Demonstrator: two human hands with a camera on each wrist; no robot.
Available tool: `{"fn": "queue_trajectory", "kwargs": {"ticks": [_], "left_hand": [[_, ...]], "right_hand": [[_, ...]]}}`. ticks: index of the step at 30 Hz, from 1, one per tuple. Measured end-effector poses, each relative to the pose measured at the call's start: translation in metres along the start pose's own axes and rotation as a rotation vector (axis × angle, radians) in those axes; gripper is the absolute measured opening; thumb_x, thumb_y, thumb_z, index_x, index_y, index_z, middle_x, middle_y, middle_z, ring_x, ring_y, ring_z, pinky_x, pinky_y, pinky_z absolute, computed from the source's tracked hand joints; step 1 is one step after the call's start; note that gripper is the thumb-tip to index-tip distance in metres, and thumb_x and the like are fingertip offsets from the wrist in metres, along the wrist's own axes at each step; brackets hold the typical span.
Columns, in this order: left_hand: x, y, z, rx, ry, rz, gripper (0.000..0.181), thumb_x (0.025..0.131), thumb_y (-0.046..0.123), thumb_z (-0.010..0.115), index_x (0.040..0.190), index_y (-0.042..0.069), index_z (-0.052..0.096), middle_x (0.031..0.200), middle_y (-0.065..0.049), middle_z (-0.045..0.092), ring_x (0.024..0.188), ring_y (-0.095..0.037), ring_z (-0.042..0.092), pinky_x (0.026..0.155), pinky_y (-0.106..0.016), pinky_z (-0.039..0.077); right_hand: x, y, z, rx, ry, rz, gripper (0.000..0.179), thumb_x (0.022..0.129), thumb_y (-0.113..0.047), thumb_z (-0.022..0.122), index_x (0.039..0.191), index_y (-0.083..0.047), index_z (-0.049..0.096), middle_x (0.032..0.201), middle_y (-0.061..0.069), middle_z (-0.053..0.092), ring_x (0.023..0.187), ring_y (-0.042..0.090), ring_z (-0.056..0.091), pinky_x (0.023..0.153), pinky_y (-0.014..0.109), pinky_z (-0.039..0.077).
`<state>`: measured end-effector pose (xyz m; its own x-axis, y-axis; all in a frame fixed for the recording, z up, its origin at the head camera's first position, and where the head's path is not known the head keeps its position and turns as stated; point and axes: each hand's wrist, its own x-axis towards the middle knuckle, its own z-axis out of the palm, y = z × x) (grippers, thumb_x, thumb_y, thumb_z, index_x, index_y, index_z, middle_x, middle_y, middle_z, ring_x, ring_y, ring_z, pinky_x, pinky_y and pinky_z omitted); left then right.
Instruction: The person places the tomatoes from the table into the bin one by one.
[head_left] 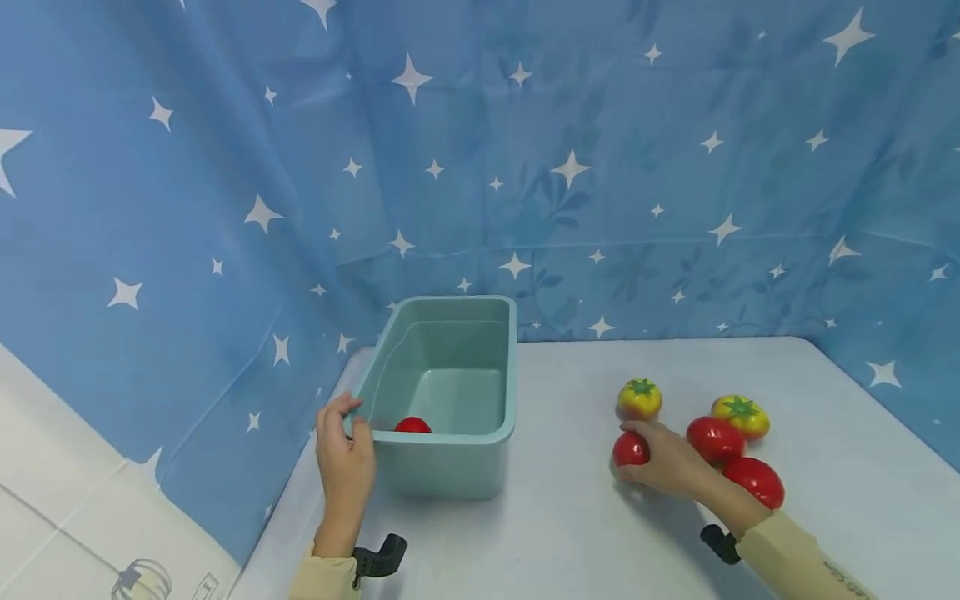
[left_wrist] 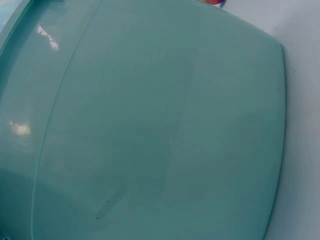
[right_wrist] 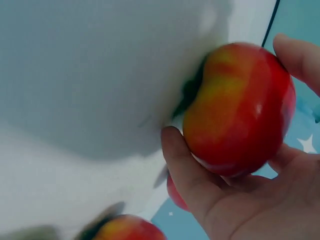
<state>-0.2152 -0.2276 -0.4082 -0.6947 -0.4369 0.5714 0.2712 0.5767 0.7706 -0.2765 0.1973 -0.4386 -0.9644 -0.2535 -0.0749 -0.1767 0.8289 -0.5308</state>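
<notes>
My left hand point(head_left: 345, 457) grips the front left corner of a blue-green plastic bin point(head_left: 442, 468), fingers over the rim. That bin's outer wall fills the left wrist view, where the hand itself is out of sight. A red, rounded piece point(head_left: 412, 425) shows inside the bin near its front wall, partly hidden by the rim. On the right, my right hand point(head_left: 670, 460) holds a shiny red tomato point(head_left: 630, 449) between thumb and fingers, low over the table. The right wrist view reveals its yellow-tinged side and green leafy top, turned toward the tabletop.
Just behind the held tomato sits a yellow tomato point(head_left: 640, 397). Farther right are another yellow one point(head_left: 741, 417) and two red ones, one point(head_left: 716, 439) behind the other point(head_left: 756, 482), beside the right forearm. A blue star-patterned curtain point(head_left: 480, 167) borders the white table point(head_left: 562, 533).
</notes>
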Motion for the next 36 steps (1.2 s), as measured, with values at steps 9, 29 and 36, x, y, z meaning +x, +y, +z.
{"fn": "queue_trajectory", "kwargs": {"ticks": [9, 29, 36], "left_hand": [[0.003, 0.002, 0.004, -0.004, -0.003, -0.006, 0.028, 0.094, 0.001, 0.041, 0.116, -0.002, 0.058, 0.137, -0.016, 0.049, 0.122, -0.034, 0.048, 0.081, -0.041, 0.036], [0.006, -0.001, 0.005, -0.001, 0.004, 0.012, 0.028, 0.093, 0.001, 0.041, 0.116, -0.002, 0.057, 0.137, -0.016, 0.049, 0.118, -0.033, 0.050, 0.072, -0.039, 0.034], [0.004, -0.001, 0.002, 0.002, 0.004, 0.006, 0.029, 0.094, 0.002, 0.040, 0.116, -0.002, 0.058, 0.137, -0.013, 0.050, 0.114, -0.032, 0.052, 0.070, -0.038, 0.034]], "right_hand": [[-0.001, -0.002, -0.009, 0.093, 0.032, 0.049, 0.096, 0.063, -0.026, 0.090, 0.137, 0.004, 0.036, 0.126, 0.026, 0.046, 0.117, 0.049, 0.044, 0.068, 0.048, 0.056], [0.024, -0.053, -0.042, 0.458, 0.207, 0.084, 0.100, 0.075, -0.023, 0.083, 0.151, -0.006, 0.022, 0.147, 0.026, 0.030, 0.130, 0.048, 0.032, 0.084, 0.054, 0.052], [0.032, -0.099, -0.053, 0.523, 0.232, -0.017, 0.096, 0.076, -0.020, 0.081, 0.152, -0.011, 0.024, 0.148, 0.021, 0.032, 0.131, 0.044, 0.034, 0.087, 0.054, 0.051]]}}
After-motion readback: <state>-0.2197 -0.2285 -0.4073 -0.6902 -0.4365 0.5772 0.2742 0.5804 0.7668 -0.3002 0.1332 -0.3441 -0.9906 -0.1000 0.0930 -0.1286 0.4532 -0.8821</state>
